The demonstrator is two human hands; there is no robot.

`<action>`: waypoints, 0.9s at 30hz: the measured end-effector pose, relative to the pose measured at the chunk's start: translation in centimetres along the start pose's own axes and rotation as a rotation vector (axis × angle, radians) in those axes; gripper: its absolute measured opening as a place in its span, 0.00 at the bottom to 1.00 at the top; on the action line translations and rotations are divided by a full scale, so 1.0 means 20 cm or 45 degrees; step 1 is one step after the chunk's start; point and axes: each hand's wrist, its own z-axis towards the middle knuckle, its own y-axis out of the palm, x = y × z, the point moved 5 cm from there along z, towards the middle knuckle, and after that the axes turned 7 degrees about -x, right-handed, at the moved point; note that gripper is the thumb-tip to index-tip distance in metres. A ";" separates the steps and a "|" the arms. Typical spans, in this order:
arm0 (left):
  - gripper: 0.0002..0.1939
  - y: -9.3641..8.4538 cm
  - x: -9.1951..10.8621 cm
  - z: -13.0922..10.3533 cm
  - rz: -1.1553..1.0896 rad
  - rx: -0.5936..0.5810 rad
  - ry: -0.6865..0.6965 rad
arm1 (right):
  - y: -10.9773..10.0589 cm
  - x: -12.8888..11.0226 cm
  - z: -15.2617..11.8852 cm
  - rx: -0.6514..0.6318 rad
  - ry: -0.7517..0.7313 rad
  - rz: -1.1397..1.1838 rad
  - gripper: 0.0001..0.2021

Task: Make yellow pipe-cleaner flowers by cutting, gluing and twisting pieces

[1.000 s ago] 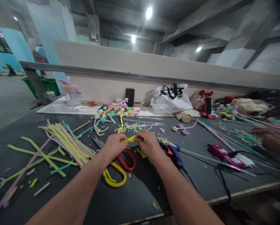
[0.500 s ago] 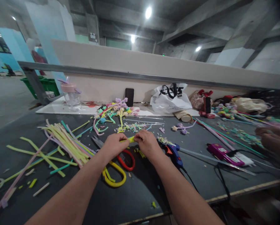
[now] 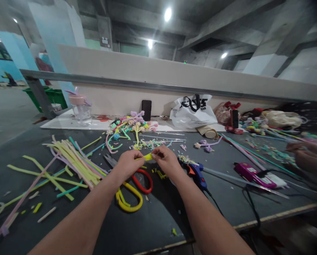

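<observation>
Between my two hands, above the dark table, a short yellow strip [image 3: 148, 157] is stretched. My left hand [image 3: 130, 163] is closed in a pinch on its left end. The fingers of my right hand [image 3: 166, 161] pinch the other end. Beneath my left wrist lie scissors [image 3: 130, 203] with one yellow and one red handle loop, their blades partly hidden by the hand. Small yellow cut pieces [image 3: 161, 173] lie under my right hand. A blue glue gun [image 3: 199, 174] rests just to the right of my right wrist.
To the left lies a pile of pastel strips [image 3: 76, 159]. Small craft flowers [image 3: 134, 120] and scraps sit behind my hands. Farther right are a purple device [image 3: 250, 174] with a cable and another person's hand [image 3: 307, 156]. A clear jug [image 3: 81, 111] and white bag [image 3: 191, 113] stand behind.
My hands have shifted slightly, and more of the yellow strip shows between my fingers. The other person's hands at the right have moved a little.
</observation>
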 end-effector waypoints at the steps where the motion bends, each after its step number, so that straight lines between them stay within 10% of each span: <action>1: 0.09 0.00 0.00 0.00 -0.008 0.003 0.001 | 0.00 0.01 0.00 0.000 0.021 0.036 0.04; 27: 0.13 0.02 -0.03 0.01 -0.379 -0.064 -0.046 | 0.02 0.03 -0.01 -0.092 0.179 0.625 0.10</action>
